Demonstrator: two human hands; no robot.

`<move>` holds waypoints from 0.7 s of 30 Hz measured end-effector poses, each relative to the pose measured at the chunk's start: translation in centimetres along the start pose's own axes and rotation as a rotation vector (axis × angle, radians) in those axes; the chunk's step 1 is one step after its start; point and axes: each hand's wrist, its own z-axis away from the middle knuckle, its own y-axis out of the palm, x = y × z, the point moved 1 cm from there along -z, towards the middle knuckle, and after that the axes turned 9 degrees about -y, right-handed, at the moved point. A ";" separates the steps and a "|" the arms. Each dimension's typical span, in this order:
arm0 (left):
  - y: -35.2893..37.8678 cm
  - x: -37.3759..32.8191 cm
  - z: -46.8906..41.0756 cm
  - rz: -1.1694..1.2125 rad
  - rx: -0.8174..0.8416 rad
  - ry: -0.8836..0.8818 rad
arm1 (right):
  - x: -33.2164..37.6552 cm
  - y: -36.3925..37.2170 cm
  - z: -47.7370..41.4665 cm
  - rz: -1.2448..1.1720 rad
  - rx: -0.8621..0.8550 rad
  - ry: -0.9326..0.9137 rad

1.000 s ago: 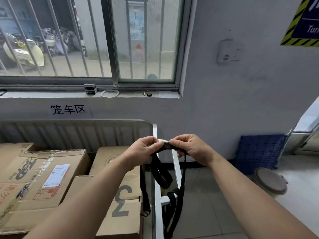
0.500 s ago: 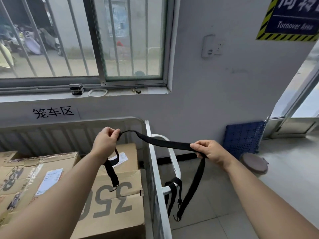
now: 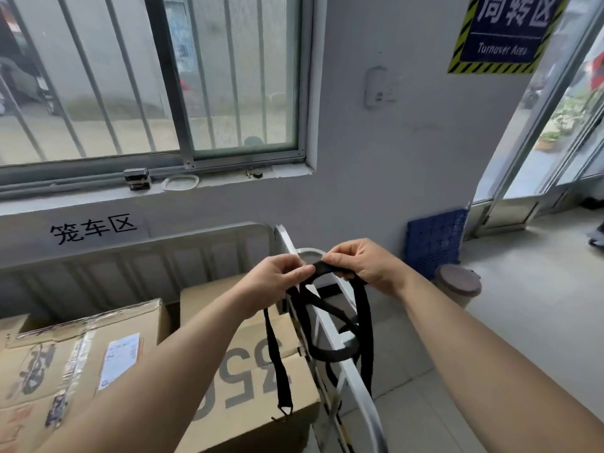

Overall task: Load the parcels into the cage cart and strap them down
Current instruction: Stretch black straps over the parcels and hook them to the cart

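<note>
Head cam: half a second back we had the strap (image 3: 277, 354) stretched wide. Now both hands are bunched together again above the cart (image 3: 163, 266) side rail (image 3: 367, 416), left hand (image 3: 277, 282) and right hand (image 3: 362, 266) each pinching the webbing, fingers curled. So we're probably still working out slack (nothing's across the parcels (image 3: 248, 371) yet, they just sit in the cart). The loose end dangles over the nearest one and loops hang round the rail. The floor on the right gives us swing room.
</note>
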 end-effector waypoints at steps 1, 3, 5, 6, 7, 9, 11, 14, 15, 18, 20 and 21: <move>-0.3 0.3 0.3 0.016 -0.008 -0.008 | -0.1 0.3 0.3 0.009 -0.008 0.014; -1.0 0.8 0.6 0.024 -0.066 -0.019 | -0.7 0.8 1.0 0.026 -0.025 0.054; -2.1 1.6 0.6 0.004 -0.160 -0.033 | -1.3 0.8 1.9 0.069 -0.068 0.101; -2.8 2.0 0.6 -0.022 -0.215 -0.042 | -1.6 0.7 2.5 0.095 -0.103 0.123; -3.7 2.6 0.6 -0.045 -0.278 -0.057 | -1.9 0.3 3.2 0.115 -0.145 0.143; -5.3 3.8 0.4 -0.085 -0.404 -0.100 | -2.6 -0.8 4.6 0.137 -0.230 0.166; -6.3 5.0 0.4 -0.166 -0.455 -0.153 | -3.2 -1.8 5.7 0.116 -0.287 0.161; -5.2 5.6 0.2 -0.237 -0.357 -0.157 | -3.0 -2.1 6.1 0.027 -0.276 0.132; -4.4 5.2 0.2 -0.198 -0.287 -0.129 | -2.6 -1.9 5.8 0.015 -0.251 0.125; -1.3 2.9 0.1 -0.096 -0.059 -0.007 | -1.4 -0.3 4.6 -0.004 -0.156 0.099; 0.5 1.6 0.1 -0.077 0.044 0.036 | -0.8 0.9 3.8 -0.015 -0.114 0.076; 1.1 1.2 0.2 -0.063 0.083 0.032 | -0.6 1.2 3.5 -0.021 -0.110 0.068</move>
